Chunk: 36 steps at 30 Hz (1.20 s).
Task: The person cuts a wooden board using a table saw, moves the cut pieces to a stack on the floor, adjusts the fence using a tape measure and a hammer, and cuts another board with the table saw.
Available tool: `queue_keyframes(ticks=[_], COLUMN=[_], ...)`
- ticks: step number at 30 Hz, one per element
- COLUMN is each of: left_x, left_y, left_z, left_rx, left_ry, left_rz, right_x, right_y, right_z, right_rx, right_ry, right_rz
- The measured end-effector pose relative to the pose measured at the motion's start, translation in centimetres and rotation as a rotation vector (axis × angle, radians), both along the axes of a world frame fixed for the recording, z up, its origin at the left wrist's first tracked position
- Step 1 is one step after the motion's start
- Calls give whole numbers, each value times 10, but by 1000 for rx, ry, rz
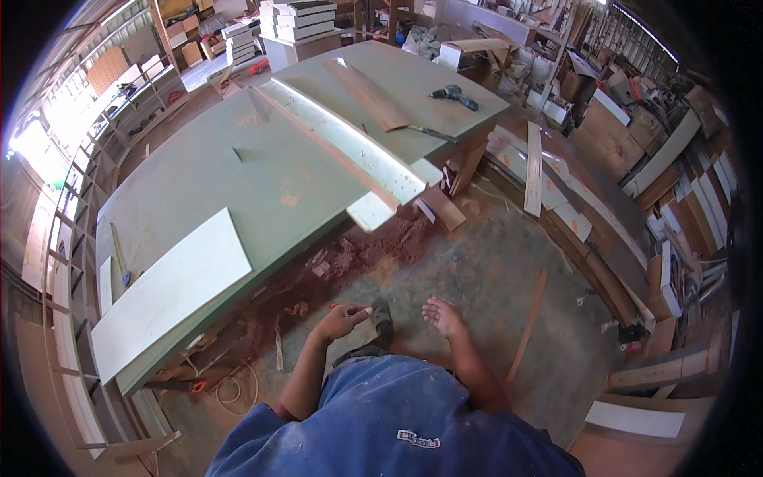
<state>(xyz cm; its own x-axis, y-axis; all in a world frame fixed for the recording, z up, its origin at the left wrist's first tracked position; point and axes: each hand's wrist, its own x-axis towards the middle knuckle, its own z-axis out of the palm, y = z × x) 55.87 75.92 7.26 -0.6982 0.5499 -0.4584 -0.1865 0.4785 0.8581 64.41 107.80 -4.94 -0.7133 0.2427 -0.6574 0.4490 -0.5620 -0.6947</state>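
My left hand (343, 320) hangs low before me, beside the near edge of a large green-grey worktable (191, 179), with fingers curled together; what it holds, if anything, I cannot make out. My right hand (441, 316) is open to its right, fingers apart, over the concrete floor. A white board (171, 290) lies on the table's near left, beside an extended tape measure (125, 277). A long white channel-shaped piece (342, 139) lies across the table, with a brown plank (366, 99) alongside. A cordless drill (453, 96) rests near the far right corner.
Stacked boards and strips (556, 191) line the right side. A shelving frame (67, 294) stands along the left. White stacked pieces (290, 20) sit beyond the table. Reddish sawdust (373, 246), a loose wooden strip (524, 326) and a coiled cable (230, 389) lie on the floor.
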Motion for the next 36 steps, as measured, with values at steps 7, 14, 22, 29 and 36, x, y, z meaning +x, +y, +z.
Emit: queue_keyframes(ticks=[7,14,22,29,36], left_x=[-153,-235,-275,-268,-257], left_y=[56,91,131,158,161], left_z=[-76,-115,-171,-153,-23], left_rx=[72,194,363,68,182], left_ry=[-248,-361,-400,-135,-62], left_rz=[443,759,1083,1467,1439], right_x=[-145,-267,-407,-434,-428], right_y=[85,143,181,164,189], right_z=[19,34,14,54,192], right_rx=[-5,-5,-106,-105,-72], right_ry=[26,81,22,-15,197], right_rz=[17,-16,22,79,377])
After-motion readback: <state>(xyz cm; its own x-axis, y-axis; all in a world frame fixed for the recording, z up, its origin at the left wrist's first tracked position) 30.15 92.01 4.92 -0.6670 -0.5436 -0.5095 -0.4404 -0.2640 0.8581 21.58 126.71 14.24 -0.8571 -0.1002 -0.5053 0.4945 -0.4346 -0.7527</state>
